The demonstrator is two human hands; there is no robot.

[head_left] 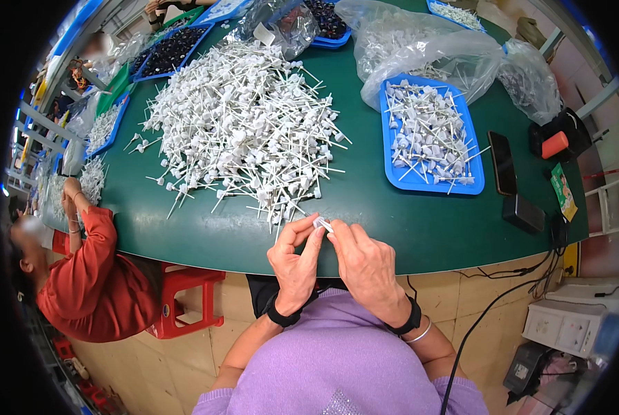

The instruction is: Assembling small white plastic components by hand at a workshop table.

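Observation:
Just over the table's front edge, my left hand and my right hand meet with their fingertips almost touching. Between them is a small white plastic piece with a thin stem. My left thumb and forefinger pinch its wider end, while my right fingers close around the stem side; the fingertips partly cover it. Beyond my hands spreads a large heap of similar white stemmed pieces. A blue tray to the right holds more of them.
On the green table, clear plastic bags lie behind the tray. A phone, a black box and cables are at the right. Blue trays of dark pieces stand at the back. A person in red works at the left beside a red stool.

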